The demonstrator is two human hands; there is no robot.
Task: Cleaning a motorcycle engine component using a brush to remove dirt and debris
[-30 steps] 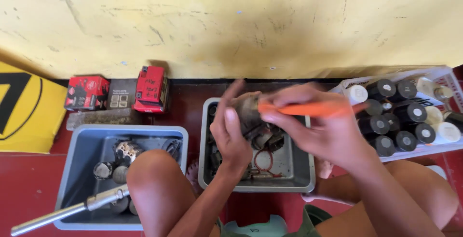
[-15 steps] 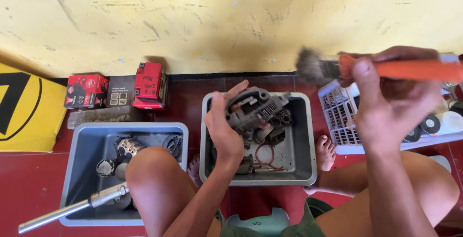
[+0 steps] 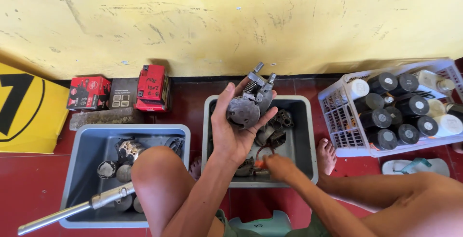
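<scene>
My left hand (image 3: 230,133) holds a grey metal engine part (image 3: 248,103) up above the middle grey tub (image 3: 309,135), palm toward me. A spring and small levers stick out of the part's top. My right hand (image 3: 280,167) is low inside the tub's near edge, fingers closed around the orange handle of a brush (image 3: 259,163); the bristles are hidden. Several dark metal parts (image 3: 279,121) and a reddish wire lie in the tub under both hands.
Left grey tub (image 3: 87,143) holds several metal parts, with a steel ratchet handle (image 3: 72,211) across its near corner. White basket (image 3: 338,114) of dark and white bottles at right. Red boxes (image 3: 153,87) and a yellow sign (image 3: 24,107) by the wall. My knee (image 3: 161,179), foot (image 3: 326,155).
My right hand has come down from the upper right with the brush into the tub. My left hand has lifted the metal part higher and turned it.
</scene>
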